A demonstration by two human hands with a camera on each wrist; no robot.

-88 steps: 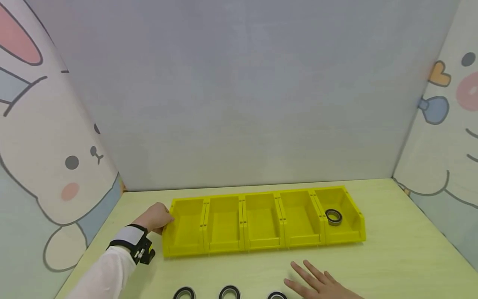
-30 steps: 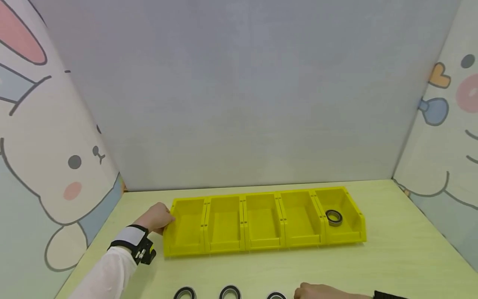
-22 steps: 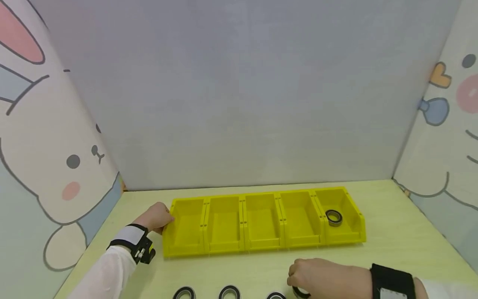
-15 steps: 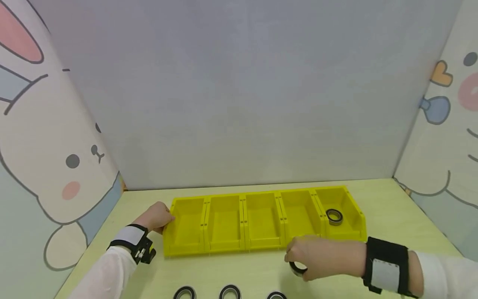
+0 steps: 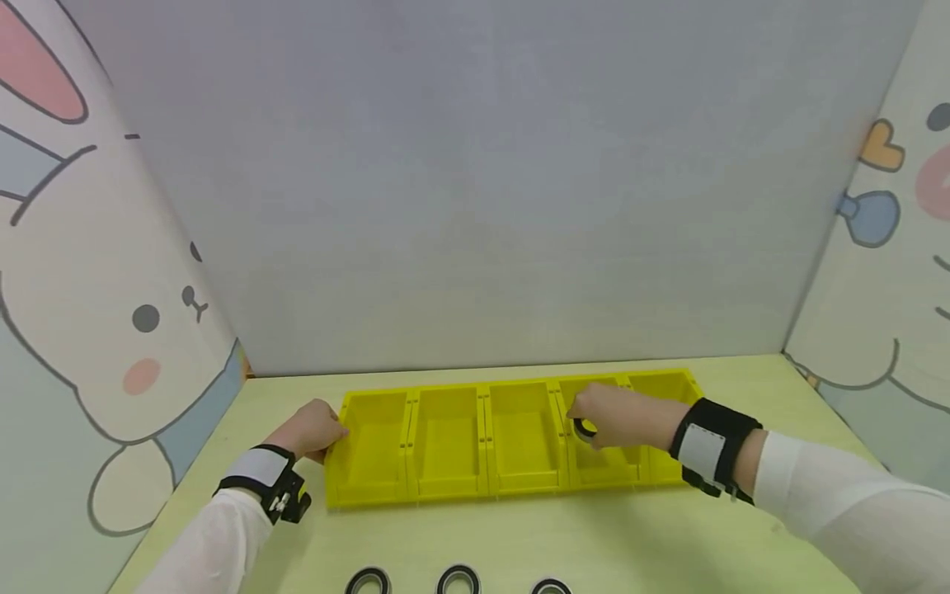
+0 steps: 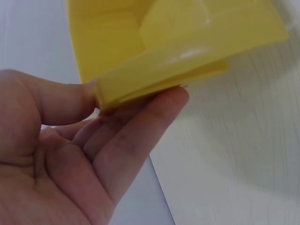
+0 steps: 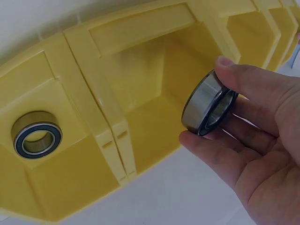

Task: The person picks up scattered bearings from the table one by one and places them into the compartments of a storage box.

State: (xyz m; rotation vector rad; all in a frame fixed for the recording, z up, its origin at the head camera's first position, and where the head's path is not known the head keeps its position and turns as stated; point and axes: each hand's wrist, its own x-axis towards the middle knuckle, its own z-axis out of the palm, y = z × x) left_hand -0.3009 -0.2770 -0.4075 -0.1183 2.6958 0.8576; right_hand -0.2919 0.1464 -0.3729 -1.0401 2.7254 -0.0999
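Observation:
A row of joined yellow storage bins point(image 5: 449, 441) stands on the table. At its left end my left hand point(image 5: 310, 431) grips the side wall; in the left wrist view the thumb point(image 6: 65, 103) lies on one side of the yellow wall and the fingers point(image 6: 140, 133) on the other. My right hand point(image 5: 623, 415) pinches a ball bearing point(image 7: 206, 105) between thumb and fingers, over the bin second from the right. Another bearing point(image 7: 36, 135) lies in the rightmost bin; in the head view my right hand and wrist hide it.
Three more bearings lie in a row at the near edge of the head view: left point(image 5: 367, 581), middle point(image 5: 458, 579) and right point(image 5: 551, 586). A grey wall point(image 5: 482, 190) rises behind the table point(image 5: 445, 536), with cartoon-printed panels on both sides.
My right hand has picked up a bearing from the near table and carried it forward, up over the second bin from the right. My left hand stays on the bins' left end.

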